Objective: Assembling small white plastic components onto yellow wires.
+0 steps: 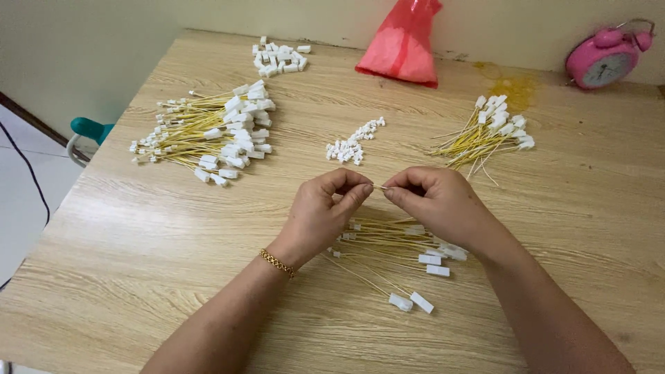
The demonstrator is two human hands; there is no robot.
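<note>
Both hands meet over the middle of the wooden table (138,249). The left hand (325,208) has thumb and forefinger pressed together on one end of a thin yellow wire (380,187); the right hand (436,201) pinches the other end, so only a short bit of wire shows in the gap between the fingertips. Whether a small connector sits inside either pinch cannot be told. A gold bracelet (277,263) circles the left wrist.

Just under and behind the hands lies a loose bunch of yellow wires with white plugs (395,242), a few plugs strewn toward the near edge – 2 of them lie side by side at the end of 1 long wire.

Farther back, between the hands and the wall, is a little heap of tiny white connectors (352,145). To the left sits a big pile of finished yellow wires (208,135) with white pieces at both ends, and beyond it a cluster of white plastic housings (280,57). To the right lies a smaller sheaf of yellow wires (485,135) with white plugs at 1 end.

At the far edge stand a red plastic bag (403,43) and, in the right corner, a pink alarm clock (604,59) – well apart from the hands
</note>
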